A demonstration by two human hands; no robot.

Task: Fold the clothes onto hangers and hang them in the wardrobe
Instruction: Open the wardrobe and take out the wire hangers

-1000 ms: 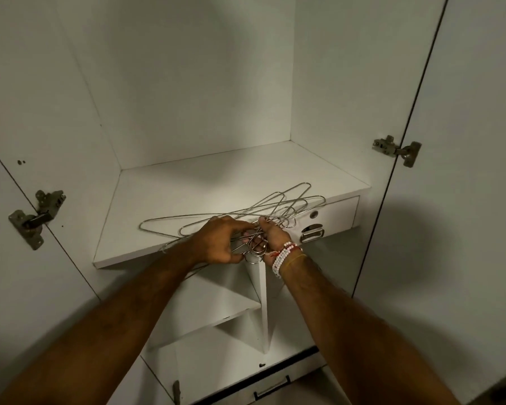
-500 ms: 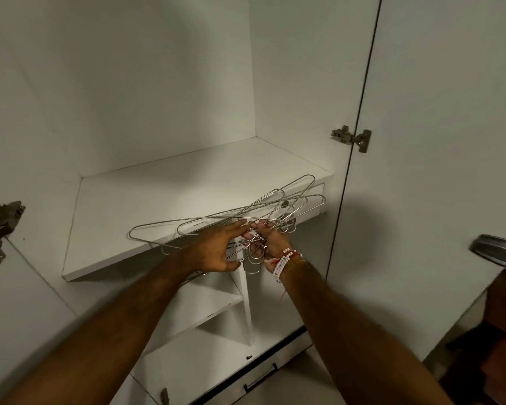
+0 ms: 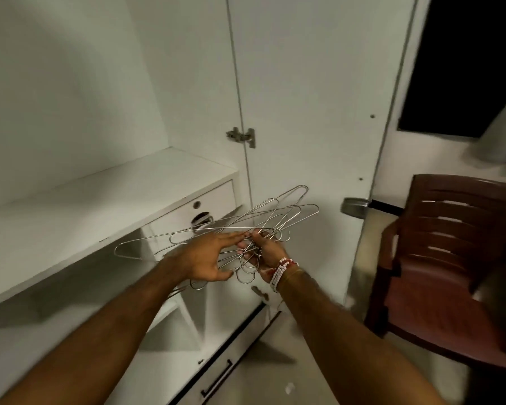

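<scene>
1. The wire hangers point(image 3: 272, 222) are a loose silver bundle held in the air just in front of the wardrobe shelf point(image 3: 100, 200), level with its front edge and not resting on it. Their hooks hang down between the two hands.
2. The right hand point(image 3: 260, 252) curls its fingers round the hangers at the necks, gripping them. White and red beaded bracelets point(image 3: 281, 270) circle its wrist.
3. The left hand point(image 3: 205, 258) lies across the wires with its fingers straight and close together, fingertips meeting the right hand.
4. The shelf is white and flat. A small drawer point(image 3: 216, 197) with a round hole sits under its right end, and open white compartments lie below.
5. At the wardrobe's foot is a long drawer with a black handle point(image 3: 216, 378).
6. The white wardrobe door point(image 3: 304, 112) stands open to the right on a metal hinge point(image 3: 241, 137).
7. Beyond the door, a dark brown slatted chair point(image 3: 450, 258) stands on the pale floor point(image 3: 275, 361).
</scene>
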